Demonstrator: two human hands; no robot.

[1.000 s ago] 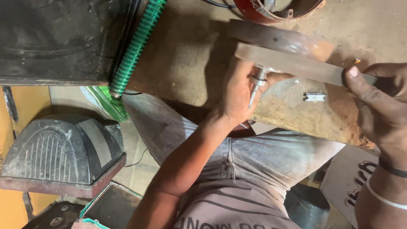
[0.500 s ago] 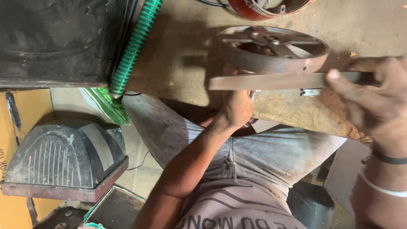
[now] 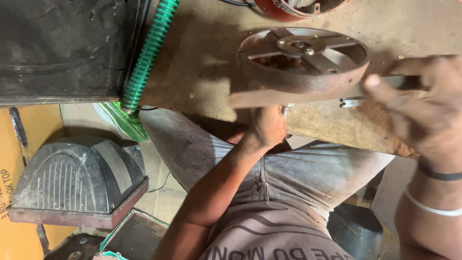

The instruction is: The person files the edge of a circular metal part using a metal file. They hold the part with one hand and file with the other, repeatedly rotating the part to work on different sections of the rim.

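The left hand (image 3: 268,126) was curled into a fist at the near edge of the bench (image 3: 207,62), knuckles up, its grip pressed together around a thin metal shaft (image 3: 286,111) that showed only as a short bright stub above the fingers. That forearm ran down and to the left from the wrist, bare, across the person's lap. The right hand (image 3: 423,103) came in from the right side, close to the camera and blurred, with the fingers stretched out leftward and pinching the end of a flat metal bar (image 3: 288,96); the thumb lay along the bar's upper face. Two bands, one dark and one pale, circled that wrist.

The bar lay level and crosswise, just above the left fist and against the lower rim of one rusty spoked wheel (image 3: 303,58). The wheel stood on the bench, tilted so that its open face, four spokes and hub with one nut were in view. One small threaded metal piece (image 3: 352,102) lay on the bench just beside the bar, under the right fingers.

Farther out, one green ribbed hose (image 3: 149,53) ran down the bench's left edge beside one large black casing (image 3: 62,48). The rim of one red round part (image 3: 293,8) showed at the top edge. Below the bench, on the floor to the left, sat one dark ribbed housing (image 3: 77,180), next to yellow cardboard (image 3: 19,192).
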